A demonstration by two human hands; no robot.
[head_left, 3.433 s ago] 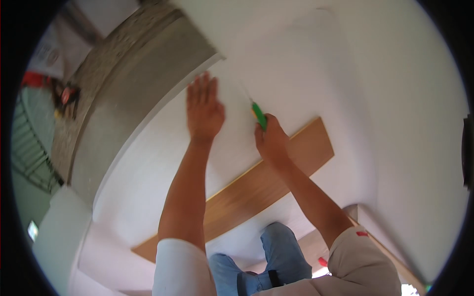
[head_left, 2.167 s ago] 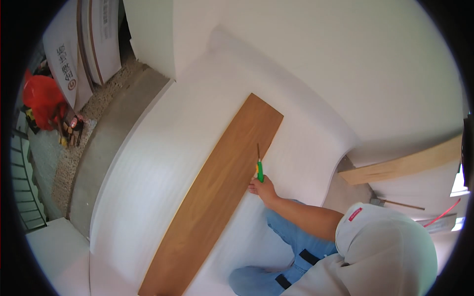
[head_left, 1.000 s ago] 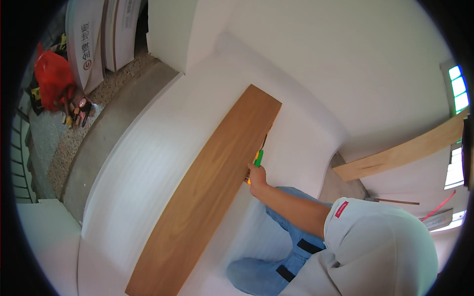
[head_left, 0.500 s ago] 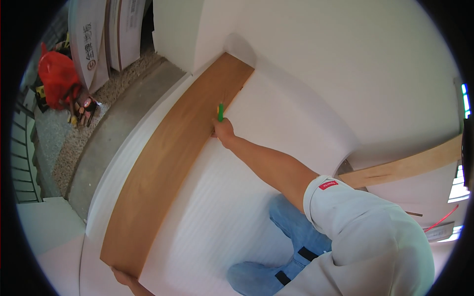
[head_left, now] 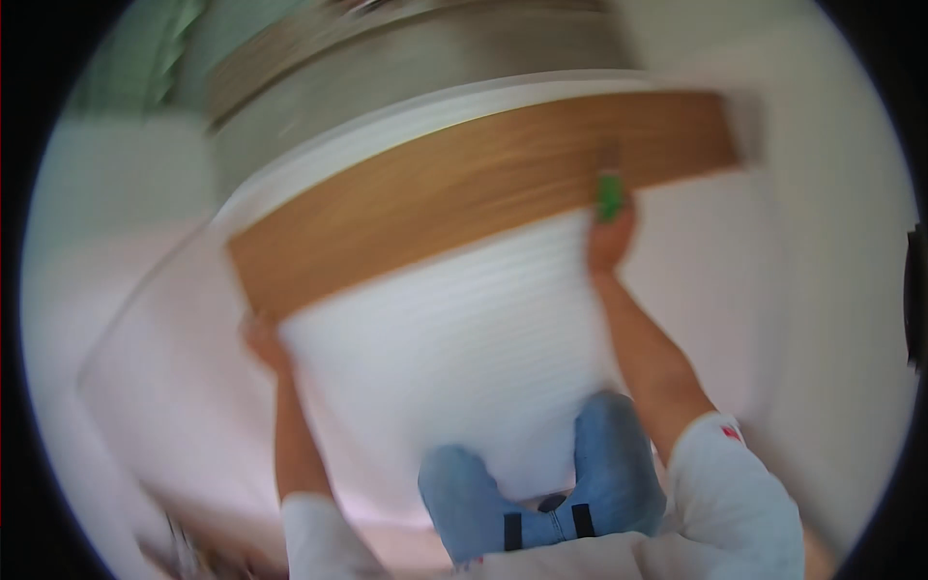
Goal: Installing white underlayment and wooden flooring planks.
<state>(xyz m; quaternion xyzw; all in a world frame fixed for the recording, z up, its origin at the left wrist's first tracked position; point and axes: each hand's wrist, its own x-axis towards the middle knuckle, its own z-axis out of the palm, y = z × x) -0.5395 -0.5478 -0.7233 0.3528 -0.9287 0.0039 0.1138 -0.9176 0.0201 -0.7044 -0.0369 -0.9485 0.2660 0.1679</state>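
Note:
A long brown wooden plank (head_left: 464, 174) lies crosswise on a white sheet underlay (head_left: 454, 358), close along its far edge. My left hand (head_left: 264, 338) is at the plank's left near corner; motion smears its fingers, so their grip is unclear. My right hand (head_left: 612, 235) is closed round a green-handled cutter (head_left: 609, 196) at the plank's near edge, toward the right end. The cutter's thin tip reaches over the wood, too blurred to tell whether it touches.
Beyond the underlay runs a grey concrete strip (head_left: 425, 48). A pale wall (head_left: 831, 242) rises at the right. My jeans-clad knees (head_left: 619, 449) are on the underlay near me. Blurred items (head_left: 179, 541) sit at the lower left.
My view has swung round, so the plank now runs crosswise. Since a second ago the plank has shifted toward the underlay's edge with my right hand, and my left hand has appeared at its end.

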